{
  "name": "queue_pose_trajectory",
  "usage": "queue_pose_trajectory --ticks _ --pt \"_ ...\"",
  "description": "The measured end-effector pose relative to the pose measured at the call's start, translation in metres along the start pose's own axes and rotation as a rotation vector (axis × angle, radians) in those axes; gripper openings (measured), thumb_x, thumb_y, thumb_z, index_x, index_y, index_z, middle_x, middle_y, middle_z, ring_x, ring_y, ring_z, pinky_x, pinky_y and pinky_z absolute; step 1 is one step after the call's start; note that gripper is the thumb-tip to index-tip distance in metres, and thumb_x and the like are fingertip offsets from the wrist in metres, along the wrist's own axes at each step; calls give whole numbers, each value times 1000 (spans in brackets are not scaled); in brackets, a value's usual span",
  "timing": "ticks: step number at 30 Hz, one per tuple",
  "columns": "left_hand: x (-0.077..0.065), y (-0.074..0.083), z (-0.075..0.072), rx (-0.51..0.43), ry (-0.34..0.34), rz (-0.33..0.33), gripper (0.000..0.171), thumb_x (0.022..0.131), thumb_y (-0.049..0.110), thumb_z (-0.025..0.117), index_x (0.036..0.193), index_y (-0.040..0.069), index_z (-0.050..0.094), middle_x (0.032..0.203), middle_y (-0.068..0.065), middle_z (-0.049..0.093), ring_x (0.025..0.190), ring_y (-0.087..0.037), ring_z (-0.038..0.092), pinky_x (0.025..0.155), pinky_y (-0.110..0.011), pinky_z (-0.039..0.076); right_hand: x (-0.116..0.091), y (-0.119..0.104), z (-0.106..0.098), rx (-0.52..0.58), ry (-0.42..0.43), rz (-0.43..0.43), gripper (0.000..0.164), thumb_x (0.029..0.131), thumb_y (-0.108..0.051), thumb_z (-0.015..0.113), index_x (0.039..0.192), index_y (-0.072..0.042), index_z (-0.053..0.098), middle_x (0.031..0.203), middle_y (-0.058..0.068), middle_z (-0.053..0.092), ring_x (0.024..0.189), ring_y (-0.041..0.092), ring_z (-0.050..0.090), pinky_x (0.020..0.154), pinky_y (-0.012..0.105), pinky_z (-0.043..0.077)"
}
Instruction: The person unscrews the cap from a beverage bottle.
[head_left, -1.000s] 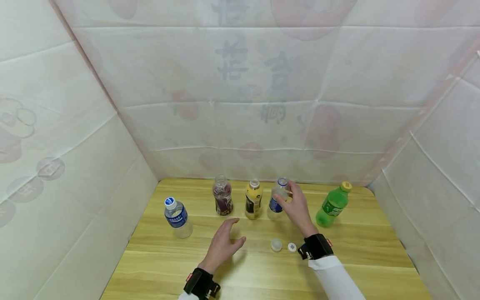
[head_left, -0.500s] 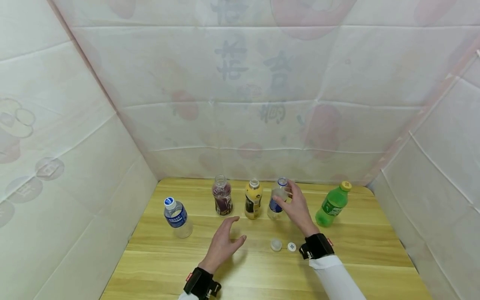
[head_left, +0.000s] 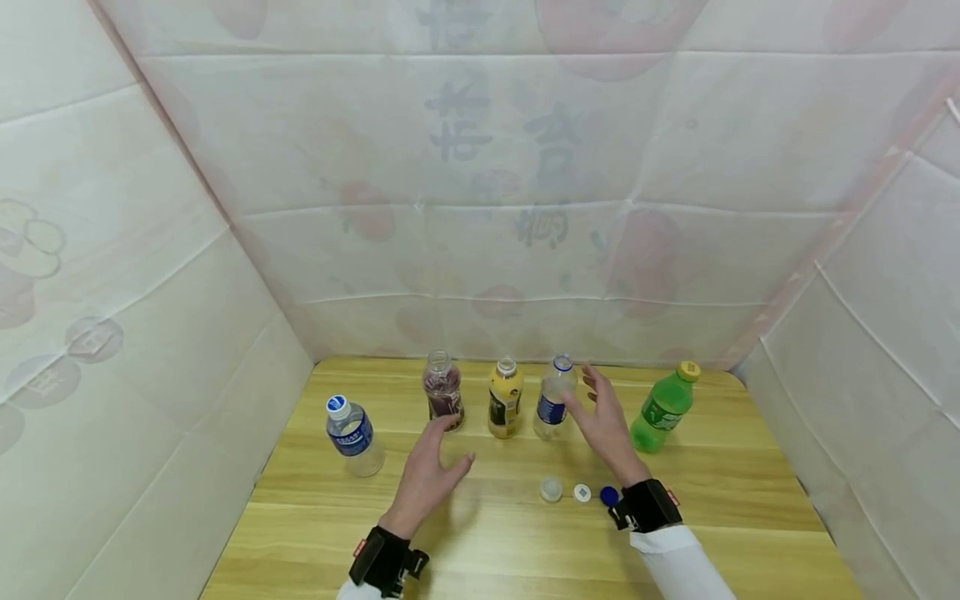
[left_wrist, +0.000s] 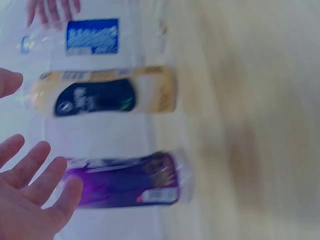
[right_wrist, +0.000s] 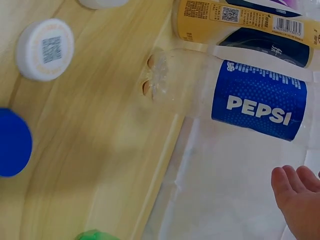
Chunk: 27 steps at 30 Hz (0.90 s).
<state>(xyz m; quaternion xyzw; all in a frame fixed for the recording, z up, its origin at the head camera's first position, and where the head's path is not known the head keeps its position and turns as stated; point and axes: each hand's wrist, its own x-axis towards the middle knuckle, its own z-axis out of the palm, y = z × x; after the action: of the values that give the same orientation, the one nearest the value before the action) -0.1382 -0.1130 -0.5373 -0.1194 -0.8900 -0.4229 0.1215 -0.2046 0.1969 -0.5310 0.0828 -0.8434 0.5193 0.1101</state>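
Uncapped, a clear Pepsi bottle (head_left: 551, 408) with a blue label stands upright. Beside it on the right, my right hand (head_left: 606, 423) has spread fingers and holds nothing; a gap shows between them and the Pepsi label (right_wrist: 260, 102) in the right wrist view. My left hand (head_left: 426, 477) hovers over the wood, fingers loosely extended, nearest the capless bottle of purple drink (head_left: 442, 390). Between those bottles stands a yellow bottle (head_left: 505, 402), also without a cap. In front lie a translucent cap (head_left: 551, 489), a white cap (head_left: 582, 493) and a blue cap (head_left: 609, 497).
On the left stands a clear bottle (head_left: 352, 435) with a blue label and white cap. To the right, close to my right forearm, is a green bottle (head_left: 666, 410) with a yellow cap. Pale cloth walls (head_left: 465, 258) enclose the wooden table (head_left: 300, 533).
My right hand has let go of the Pepsi bottle and drawn slightly right, with the blue cap coming into view by the wrist. The left hand has shifted left and a little up.
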Motion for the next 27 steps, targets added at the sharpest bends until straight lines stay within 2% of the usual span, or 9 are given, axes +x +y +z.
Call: queue_pose_trajectory --ticks 4,11,18,22,27 --pt "10 1 -18 7 118 64 64 87 13 83 142 1 53 142 -21 56 130 -39 55 109 -57 45 -5 3 -5 -13 5 -16 74 106 -40 58 162 -4 25 161 24 34 145 43 36 114 61 35" --pt "20 -5 -44 25 384 200 61 84 3 81 137 -6 54 140 -24 56 129 -42 54 107 -54 44 -9 -1 -11 2 -9 3 73 106 -36 60 162 -4 26 163 21 33 147 41 34 117 57 33" --pt "19 -13 -62 29 585 289 64 85 5 75 140 -8 46 158 -31 31 146 -46 32 123 -40 28 -18 -6 -14 -3 -5 -26 70 106 -32 60 161 -3 28 162 22 34 147 41 34 116 60 34" --pt "17 -20 -70 49 662 287 67 86 10 74 142 -9 43 162 -32 23 150 -48 23 123 -49 27 -24 -7 -18 1 -6 -22 68 106 -31 59 161 -5 28 162 21 33 148 41 33 116 61 33" --pt "10 -32 -80 50 705 182 77 85 11 78 148 -4 36 167 -26 15 155 -43 12 121 -62 25 -30 -7 -22 0 -5 -28 67 107 -29 59 161 -6 28 162 21 34 148 42 32 116 61 32"
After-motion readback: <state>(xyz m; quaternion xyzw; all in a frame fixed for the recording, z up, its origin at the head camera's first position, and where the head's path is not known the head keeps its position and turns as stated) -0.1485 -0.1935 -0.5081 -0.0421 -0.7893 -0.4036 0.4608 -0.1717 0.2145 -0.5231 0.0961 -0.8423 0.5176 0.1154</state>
